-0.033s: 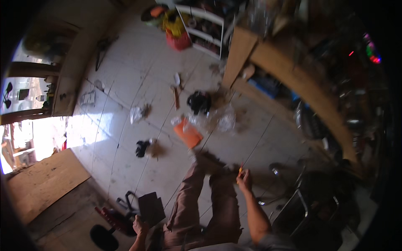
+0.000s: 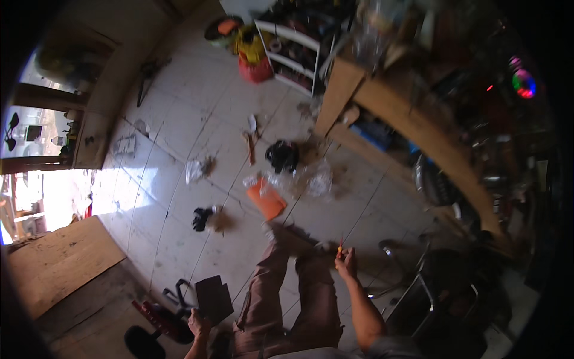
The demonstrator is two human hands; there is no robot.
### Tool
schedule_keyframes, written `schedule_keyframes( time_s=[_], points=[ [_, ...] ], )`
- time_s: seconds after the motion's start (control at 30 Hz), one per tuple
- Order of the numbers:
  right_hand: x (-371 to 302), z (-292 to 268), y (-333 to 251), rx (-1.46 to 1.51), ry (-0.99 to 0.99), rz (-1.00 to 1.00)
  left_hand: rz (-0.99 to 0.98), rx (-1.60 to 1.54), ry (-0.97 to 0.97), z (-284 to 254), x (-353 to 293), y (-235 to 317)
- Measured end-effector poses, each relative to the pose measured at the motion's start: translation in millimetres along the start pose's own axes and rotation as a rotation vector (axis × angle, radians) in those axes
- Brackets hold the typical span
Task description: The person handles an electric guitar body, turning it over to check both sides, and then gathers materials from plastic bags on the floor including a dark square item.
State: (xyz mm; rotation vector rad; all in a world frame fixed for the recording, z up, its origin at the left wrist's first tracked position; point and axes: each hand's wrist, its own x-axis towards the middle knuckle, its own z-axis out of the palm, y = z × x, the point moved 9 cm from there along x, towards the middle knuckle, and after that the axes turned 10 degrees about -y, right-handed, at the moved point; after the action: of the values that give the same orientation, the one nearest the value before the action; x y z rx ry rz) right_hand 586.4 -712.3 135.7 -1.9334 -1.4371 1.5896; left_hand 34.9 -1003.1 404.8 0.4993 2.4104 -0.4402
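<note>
My left hand [image 2: 199, 325], low in the view, grips the near edge of a dark flat square piece [image 2: 214, 299]; what it is made of cannot be told. My right hand [image 2: 347, 265] is closed round a small tool with an orange-yellow handle and a thin tip, which looks like a screwdriver [image 2: 340, 252]. It is held out over the floor, right of my legs. Ahead of my feet lie an orange sheet [image 2: 266, 200], crumpled clear plastic [image 2: 320, 180] and a black bundle [image 2: 282, 156].
Farther off is a brown-handled tool [image 2: 249, 149]. Clear plastic [image 2: 196, 171] and a small black bundle [image 2: 202, 219] lie left. A wooden bench frame [image 2: 430, 113] runs along the right, above a metal-framed chair [image 2: 430, 293]. A white rack [image 2: 290, 39] stands at the back.
The view has shifted slightly, so the floor items sit a little lower. Both hands keep their holds; my right hand appears slightly farther left in the picture.
</note>
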Motion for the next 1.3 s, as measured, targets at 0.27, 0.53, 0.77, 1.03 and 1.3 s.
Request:
schedule_keyframes(
  time_s=[0.27, 0.53, 0.77, 1.03, 1.3],
  points=[
    [-25, -44, -225, 0.596, -0.287, 0.188, 0.189, -0.456, 0.197, -116, 52, 64],
    [12, 16, -428, 0.765, -0.262, -0.030, 0.298, -1.338, -0.026, -156, 95, 78],
    [171, 0, -585, 0.569, -0.137, -0.350, 0.153, -1.669, -0.125, -184, 74, 113],
    [486, -143, -640, 0.232, 0.470, -0.254, -0.097, -1.759, -0.168, -147, 69, 168],
    [572, -140, -764, -0.105, 0.406, -0.374, -0.222, -1.776, -0.236, -178, 47, 220]
  ],
)
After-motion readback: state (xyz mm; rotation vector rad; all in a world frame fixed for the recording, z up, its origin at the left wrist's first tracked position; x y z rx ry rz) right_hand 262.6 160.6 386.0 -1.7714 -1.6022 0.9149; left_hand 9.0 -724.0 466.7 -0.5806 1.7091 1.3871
